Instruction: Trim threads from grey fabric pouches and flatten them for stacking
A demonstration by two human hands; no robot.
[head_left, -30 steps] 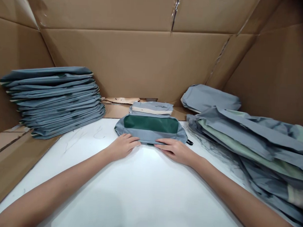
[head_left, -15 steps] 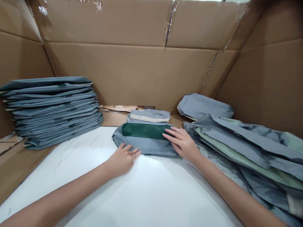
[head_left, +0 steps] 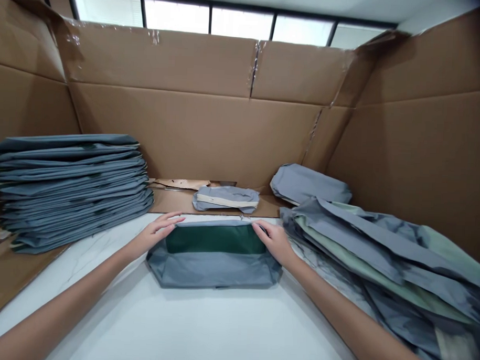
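Observation:
A folded grey-blue fabric piece (head_left: 221, 271) with a dark green panel lies on the white table in front of me. My left hand (head_left: 157, 234) is at its upper left corner, thumb and fingers closed round the edge. At the upper right corner, my right hand (head_left: 272, 240) pinches the edge between thumb and fingers. Just behind the piece rests a small grey folded bundle (head_left: 226, 196) with a cream strip. Parts of both hands' grips are hidden by the cloth.
On the left stands a tall stack of folded grey-blue pieces (head_left: 74, 190). Loose grey and pale green fabric (head_left: 371, 253) is heaped on the right, with a grey bundle (head_left: 310, 183) behind it. Cardboard walls (head_left: 186, 131) surround the white table (head_left: 203, 331).
Both hands have moved to the upper corners of the green-panelled piece, which now lies nearer and apart from the small bundle. The camera view has tilted up.

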